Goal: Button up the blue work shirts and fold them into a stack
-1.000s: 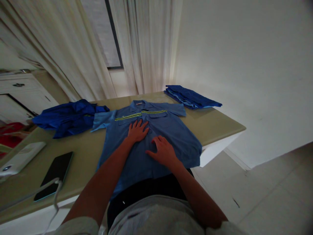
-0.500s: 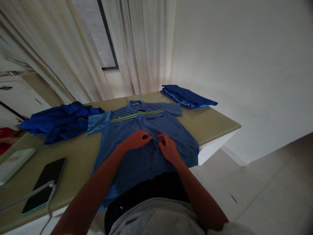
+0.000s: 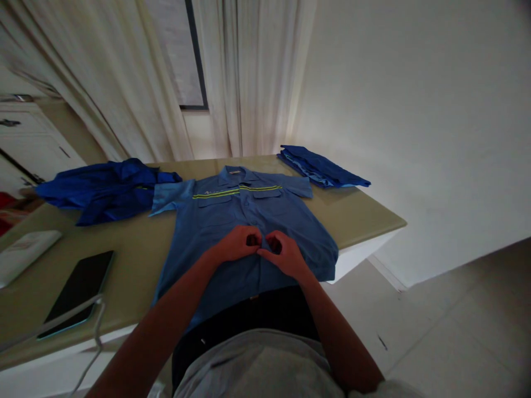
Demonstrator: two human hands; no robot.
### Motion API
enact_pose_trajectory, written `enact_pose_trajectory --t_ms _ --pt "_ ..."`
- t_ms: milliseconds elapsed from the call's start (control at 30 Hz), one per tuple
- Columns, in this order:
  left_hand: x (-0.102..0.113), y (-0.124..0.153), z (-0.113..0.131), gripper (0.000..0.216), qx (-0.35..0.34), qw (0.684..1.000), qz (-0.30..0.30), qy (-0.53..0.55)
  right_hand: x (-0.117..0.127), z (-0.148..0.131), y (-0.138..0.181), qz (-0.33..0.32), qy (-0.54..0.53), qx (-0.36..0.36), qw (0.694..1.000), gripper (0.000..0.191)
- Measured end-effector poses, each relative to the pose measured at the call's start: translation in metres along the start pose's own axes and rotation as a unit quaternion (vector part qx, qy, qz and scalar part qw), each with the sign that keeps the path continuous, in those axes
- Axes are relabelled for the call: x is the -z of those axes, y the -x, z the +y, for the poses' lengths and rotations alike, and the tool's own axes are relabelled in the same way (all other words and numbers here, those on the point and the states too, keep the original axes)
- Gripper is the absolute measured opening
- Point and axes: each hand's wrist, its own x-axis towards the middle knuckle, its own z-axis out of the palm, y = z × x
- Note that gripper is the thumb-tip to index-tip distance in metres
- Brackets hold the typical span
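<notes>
A blue short-sleeved work shirt (image 3: 215, 218) lies front up on the table, collar away from me, with yellow stripes across its chest. Its lower hem reaches the table's near edge against my body. My left hand (image 3: 243, 243) is closed in a pinch on the shirt's front opening, left of the button line. Just beside it, my right hand (image 3: 282, 251) pinches the other side of the opening, thumb and forefinger together. The fingertips of both hands nearly meet, and any button between them is too small to make out.
A crumpled dark blue garment (image 3: 112, 190) lies on the left of the table (image 3: 365, 218). Folded blue clothes (image 3: 321, 166) are stacked at the back right. A black tablet (image 3: 81, 290), a white cable (image 3: 98, 326) and a white box-like object (image 3: 27, 254) are at the left.
My hands have come closer together and slightly lower along the shirt's front, both now pinching the cloth. The camera view has shifted a little.
</notes>
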Motion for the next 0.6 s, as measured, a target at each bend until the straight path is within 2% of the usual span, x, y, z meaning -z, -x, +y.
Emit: enact_pose_trajectory --t_ms 133,233,367,467,600 --pt "-0.001 0.003 0.004 0.005 -0.054 0.996 0.042 -0.058 -0.002 0.0 0.002 -0.02 0.096 0.042 0.994 0.041" --pt "-0.003 0.004 0.006 0.008 -0.073 0.99 0.035 -0.114 -0.002 -0.004 0.002 -0.044 0.135 0.046 0.989 0.04" --pt "-0.005 0.003 0.005 0.023 -0.095 0.988 0.023 -0.116 -0.001 -0.011 0.001 -0.056 0.153 0.023 0.986 0.035" --pt "-0.006 0.002 0.004 0.018 -0.11 0.987 0.025 -0.114 -0.001 -0.011 0.0 -0.027 0.119 0.022 0.992 0.03" --pt "-0.007 0.0 0.003 0.014 -0.099 0.989 0.028 -0.105 -0.003 -0.004 0.0 0.056 0.066 0.005 0.996 0.019"
